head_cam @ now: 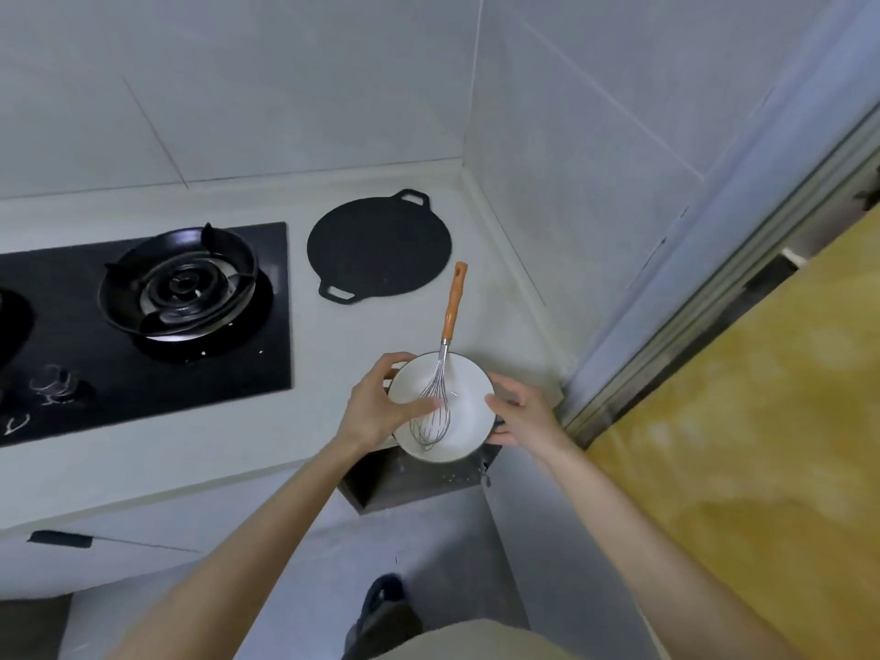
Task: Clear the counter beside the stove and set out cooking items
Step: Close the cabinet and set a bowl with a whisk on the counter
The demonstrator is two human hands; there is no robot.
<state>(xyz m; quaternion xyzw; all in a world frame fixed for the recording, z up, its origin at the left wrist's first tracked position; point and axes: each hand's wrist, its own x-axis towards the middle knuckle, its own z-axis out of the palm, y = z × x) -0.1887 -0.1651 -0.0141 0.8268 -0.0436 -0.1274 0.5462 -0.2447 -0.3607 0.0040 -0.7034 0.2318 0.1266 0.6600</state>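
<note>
Front-right counter corner: bowl (469, 412) is here, white, right at the edge of the counter (333, 350); honestly can't tell if it's resting or lifted
Left hand (376, 412): on the bowl's 9 o'clock side, fingers curled round the rim, thumb over the inside, so it's gripping the bowl
Right hand (524, 416): on the 3 o'clock side, thumb at the rim and fingers wrapped lower round the wall, also holding the bowl
Whisk (444, 354): wire end down in the bowl, orange handle leaning out over the far rim toward 12 o'clock, neither hand touching it
Pan (378, 247): flat black one with two loop handles, lying on the counter at 11 o'clock from the bowl, well apart from it
Stove (143, 373): black glass top at 9 to 10 o'clock from the bowl, burner (178, 283) bare, just left of the pan
Box (409, 483): dark thing below the counter edge, straight under the bowl, can't make out what it is
Floor (738, 445): yellowish, off at 3 o'clock
</note>
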